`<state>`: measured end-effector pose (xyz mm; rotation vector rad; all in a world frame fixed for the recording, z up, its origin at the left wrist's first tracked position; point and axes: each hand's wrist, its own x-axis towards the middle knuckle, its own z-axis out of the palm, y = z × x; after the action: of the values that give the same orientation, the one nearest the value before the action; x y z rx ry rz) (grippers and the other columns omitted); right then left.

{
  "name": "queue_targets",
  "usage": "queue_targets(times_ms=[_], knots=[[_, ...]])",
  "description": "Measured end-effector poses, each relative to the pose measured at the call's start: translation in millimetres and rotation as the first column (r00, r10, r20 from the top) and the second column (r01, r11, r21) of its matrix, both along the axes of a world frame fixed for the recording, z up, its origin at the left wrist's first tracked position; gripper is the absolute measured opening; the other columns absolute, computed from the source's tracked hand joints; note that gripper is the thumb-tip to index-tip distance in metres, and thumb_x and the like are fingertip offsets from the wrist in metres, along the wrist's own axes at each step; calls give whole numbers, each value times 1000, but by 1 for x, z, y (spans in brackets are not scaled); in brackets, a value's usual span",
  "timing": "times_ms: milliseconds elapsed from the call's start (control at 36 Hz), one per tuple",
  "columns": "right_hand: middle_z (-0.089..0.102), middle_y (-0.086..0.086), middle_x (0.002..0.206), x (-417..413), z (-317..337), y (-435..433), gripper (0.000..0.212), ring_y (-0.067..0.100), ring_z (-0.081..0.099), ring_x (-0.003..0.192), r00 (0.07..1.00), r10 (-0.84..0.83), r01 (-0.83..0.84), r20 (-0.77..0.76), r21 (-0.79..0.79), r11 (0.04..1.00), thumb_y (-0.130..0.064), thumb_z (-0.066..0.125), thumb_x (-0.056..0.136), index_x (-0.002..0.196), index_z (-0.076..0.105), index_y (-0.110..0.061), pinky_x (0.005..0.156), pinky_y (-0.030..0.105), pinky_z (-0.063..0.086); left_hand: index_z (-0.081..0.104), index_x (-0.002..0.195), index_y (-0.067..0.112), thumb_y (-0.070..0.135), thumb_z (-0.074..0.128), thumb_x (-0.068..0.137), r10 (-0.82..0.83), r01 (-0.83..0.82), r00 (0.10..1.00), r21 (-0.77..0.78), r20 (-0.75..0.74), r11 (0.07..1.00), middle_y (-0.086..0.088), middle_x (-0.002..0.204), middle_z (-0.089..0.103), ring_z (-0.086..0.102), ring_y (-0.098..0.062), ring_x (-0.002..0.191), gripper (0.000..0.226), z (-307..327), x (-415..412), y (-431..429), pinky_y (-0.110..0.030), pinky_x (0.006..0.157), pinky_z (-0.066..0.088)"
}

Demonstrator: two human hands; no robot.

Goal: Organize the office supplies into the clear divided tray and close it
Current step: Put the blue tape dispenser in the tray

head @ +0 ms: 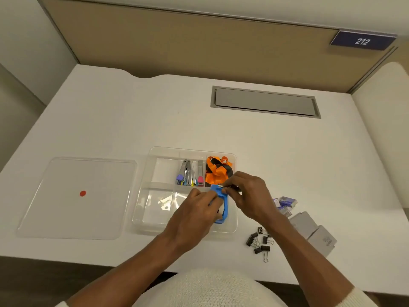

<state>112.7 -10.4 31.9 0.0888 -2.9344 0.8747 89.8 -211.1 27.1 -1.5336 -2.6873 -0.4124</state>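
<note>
Head view: both hands work over the tray's near-right compartment.
Tray [141, 218]: clear rigid plastic, rounded corners, divided, open on the white desk [132, 120].
Blue lanyard [223, 209]: smooth flat strap, looped, hanging into that compartment.
Left hand [197, 213]: fingers pinched on the strap.
Right hand [250, 196]: fingertips pinching its metal clip.
Far compartments: crumpled orange lanyard [215, 171]; metal staple removers [191, 173] with coloured tips.
Lid [77, 198]: flat, clear, red dot, left of tray.
Binder clips [259, 241]: black, loose, right of tray.
</note>
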Motion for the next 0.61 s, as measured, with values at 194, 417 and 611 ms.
queue_targets(times_ms=[194, 417, 611], knots=[[74, 2, 102, 0, -30, -8, 14, 19, 67, 86, 995, 31, -39, 100, 73, 997, -21, 71, 95, 105, 77, -14, 78, 32, 58, 78, 96, 12, 23, 99, 61, -6, 12, 999, -120, 45, 993, -4, 89, 75, 72, -18, 77, 43, -27, 6, 1, -33, 73, 58], [77, 4, 104, 4, -48, -11, 16, 21, 69, 90, 997, 15, -28, 79, 159, 987, -26, 73, 93, 105, 78, -16, 76, 28, 54, 81, 90, 14, 29, 101, 54, -57, 60, 998, -185, 22, 981, -3, 85, 77, 73, -18, 72, 44, -47, 2, 8, -34, 74, 60], [71, 8, 110, 10, -53, -16, 22, 26, 63, 100, 997, 68, -72, 27, 196, 978, -8, 74, 89, 111, 76, -10, 77, 37, 59, 77, 84, 16, 29, 102, 51, -72, 79, 996, -169, 45, 983, -1, 78, 75, 69, -17, 63, 43, -55, -1, 5, -31, 65, 59]])
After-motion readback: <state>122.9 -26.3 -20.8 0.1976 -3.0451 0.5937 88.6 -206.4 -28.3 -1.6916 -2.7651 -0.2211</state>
